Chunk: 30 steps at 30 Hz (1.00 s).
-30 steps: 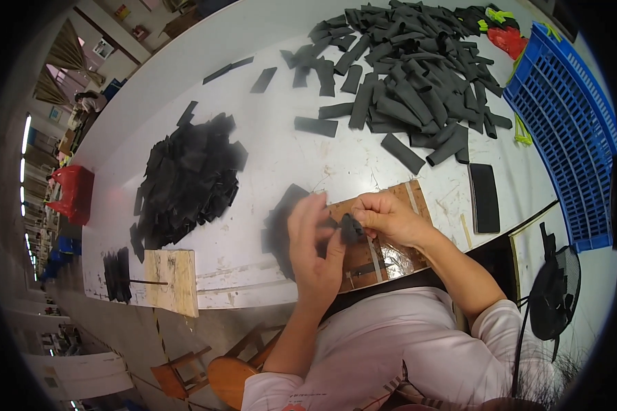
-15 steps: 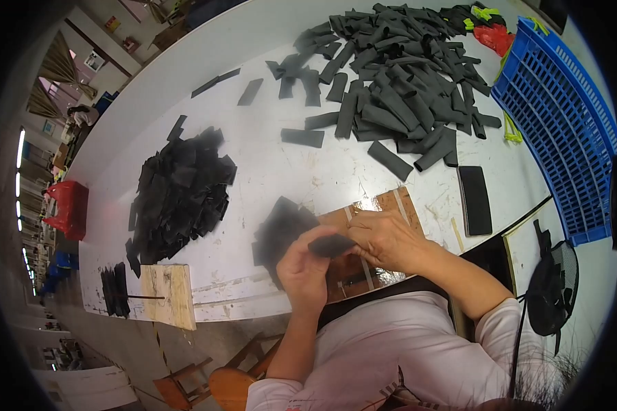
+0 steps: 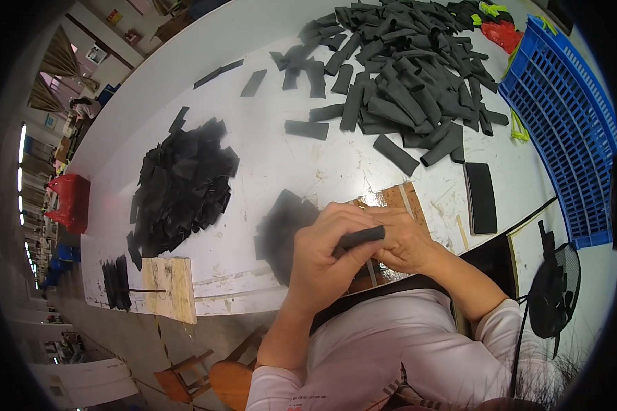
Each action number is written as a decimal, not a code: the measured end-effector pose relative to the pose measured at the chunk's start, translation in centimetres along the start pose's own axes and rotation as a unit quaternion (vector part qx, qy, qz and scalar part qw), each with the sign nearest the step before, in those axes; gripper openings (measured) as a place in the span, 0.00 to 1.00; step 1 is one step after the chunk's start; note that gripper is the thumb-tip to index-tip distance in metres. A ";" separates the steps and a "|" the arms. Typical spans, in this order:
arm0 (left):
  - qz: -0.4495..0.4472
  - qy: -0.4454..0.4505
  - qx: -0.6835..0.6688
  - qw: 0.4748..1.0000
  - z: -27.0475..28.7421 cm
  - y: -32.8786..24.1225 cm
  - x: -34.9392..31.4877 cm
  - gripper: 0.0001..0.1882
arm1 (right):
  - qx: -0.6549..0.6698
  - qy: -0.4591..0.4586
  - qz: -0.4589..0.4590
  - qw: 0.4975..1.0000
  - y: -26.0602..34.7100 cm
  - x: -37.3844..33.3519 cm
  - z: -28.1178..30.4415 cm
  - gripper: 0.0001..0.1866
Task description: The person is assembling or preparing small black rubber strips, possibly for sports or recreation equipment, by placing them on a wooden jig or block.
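Left grip point(image 3: 328, 248) curled round dark tube point(image 3: 362, 237); right grip point(image 3: 406, 240) bent alongside.

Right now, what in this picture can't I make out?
All in the head view:
Black piece: its left end is hidden inside the left hand.
Right hand: its fingertips are hidden where the hands meet, so its grip is unclear.
Brown board: partly covered by both hands.
Small black pile: blurred, so its pieces can't be counted.
Distant person: too small to read their activity.
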<state>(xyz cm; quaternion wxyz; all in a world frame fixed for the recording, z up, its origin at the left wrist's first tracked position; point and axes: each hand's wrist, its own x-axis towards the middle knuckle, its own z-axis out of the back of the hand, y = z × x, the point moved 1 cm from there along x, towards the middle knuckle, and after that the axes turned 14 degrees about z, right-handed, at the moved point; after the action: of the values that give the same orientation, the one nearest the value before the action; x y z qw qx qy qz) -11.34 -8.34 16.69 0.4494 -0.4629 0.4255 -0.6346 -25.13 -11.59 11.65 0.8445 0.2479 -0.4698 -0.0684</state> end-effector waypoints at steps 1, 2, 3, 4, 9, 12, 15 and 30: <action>0.028 -0.012 0.049 0.998 -0.3 -0.1 0.2 0.05 | -0.020 0.008 -0.040 0.999 -0.5 -0.8 -0.7 0.07; 0.025 -0.011 0.049 0.998 -0.3 0.0 0.2 0.05 | -0.022 0.007 -0.038 0.999 -1.0 -1.5 -1.2 0.07; 0.072 -0.006 0.046 0.996 -0.2 0.5 0.1 0.05 | -0.013 0.021 -0.064 0.998 -1.6 -2.3 -1.7 0.06; 0.123 -0.003 0.043 0.991 0.1 1.0 -0.2 0.04 | 0.000 0.035 -0.090 0.995 -1.6 -2.6 -2.0 0.06; 0.104 -0.092 -0.025 0.990 -0.7 0.3 -1.1 0.11 | -0.019 0.083 -0.129 0.988 -1.3 -1.6 -0.7 0.05; 0.005 -0.114 -0.098 0.989 -0.5 1.7 -1.8 0.09 | -0.008 0.128 -0.176 0.976 -0.7 -0.8 -0.1 0.05; -0.010 -0.125 -0.180 0.976 -0.8 1.5 -1.8 0.09 | -0.031 0.117 -0.146 0.982 -0.4 -0.4 0.2 0.06; 0.085 -0.244 -0.348 0.901 1.6 3.5 -3.4 0.08 | 0.101 -0.001 -0.083 0.991 1.1 3.0 2.4 0.10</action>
<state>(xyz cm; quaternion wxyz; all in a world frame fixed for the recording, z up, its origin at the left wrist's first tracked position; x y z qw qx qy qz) -8.63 -6.08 12.95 0.4019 -0.6918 0.5342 -0.2728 -25.57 -12.53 15.50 0.8062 0.3700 -0.4527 -0.0910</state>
